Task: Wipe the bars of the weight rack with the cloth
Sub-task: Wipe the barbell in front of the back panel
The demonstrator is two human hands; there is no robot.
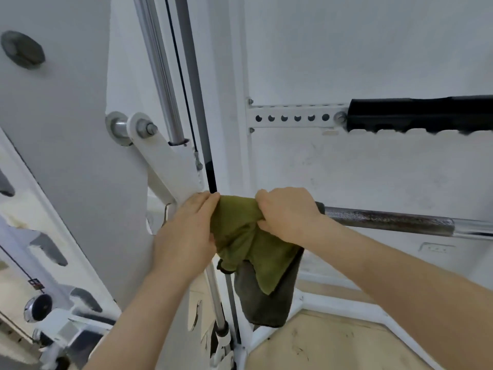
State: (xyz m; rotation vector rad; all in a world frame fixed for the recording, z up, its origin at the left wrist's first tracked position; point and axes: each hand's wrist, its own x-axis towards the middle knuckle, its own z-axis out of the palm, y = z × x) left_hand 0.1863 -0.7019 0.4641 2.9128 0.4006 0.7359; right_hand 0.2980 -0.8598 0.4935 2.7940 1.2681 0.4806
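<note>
Now at the white steel weight rack [170, 169], our left hand [186, 231] and right hand [288, 212] both grip the olive-green cloth [240, 231] draped over its knurled grey steel bar [386, 220]; wrapping it tight and stroking rightward should, we judge, clean best.

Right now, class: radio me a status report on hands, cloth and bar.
Left hand and right hand both grip the cloth. Cloth bunched round the horizontal bar, tail hanging. White rack frame close at left.
</note>
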